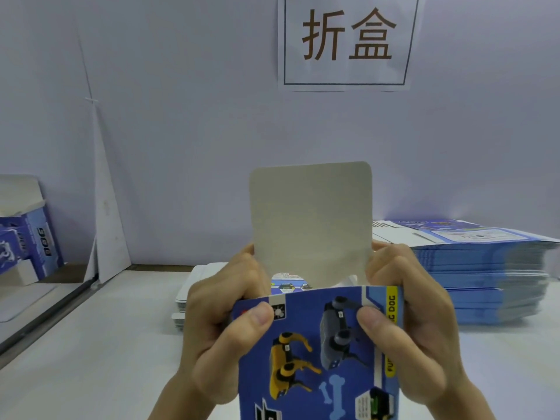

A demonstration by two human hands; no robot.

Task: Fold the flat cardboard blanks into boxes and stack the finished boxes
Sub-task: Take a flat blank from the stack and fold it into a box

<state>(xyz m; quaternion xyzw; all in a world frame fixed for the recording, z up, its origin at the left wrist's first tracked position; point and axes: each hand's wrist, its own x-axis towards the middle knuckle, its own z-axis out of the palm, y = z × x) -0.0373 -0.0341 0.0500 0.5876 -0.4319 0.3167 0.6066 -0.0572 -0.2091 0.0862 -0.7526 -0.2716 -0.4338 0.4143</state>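
Two hands gripped one blue box (318, 356) at six o'clock: we curled our left hand (212, 334) and right hand (418, 328) round its sides, thumbs pressing its printed front, its grey flap (312, 219) standing upright. A stack of flat blanks (485, 274) sat at three o'clock, finished boxes (30, 241) at nine

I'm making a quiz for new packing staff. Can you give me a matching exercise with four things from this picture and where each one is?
1. blue printed cardboard box with grey flap
2. tall stack of flat blue cardboard blanks
3. folded blue cardboard box with white flaps up
4. white paper sign with brown characters

A. on the wall, top
B. far left
C. centre, held up
D. right side of the table

Pairs: 1-C, 2-D, 3-B, 4-A
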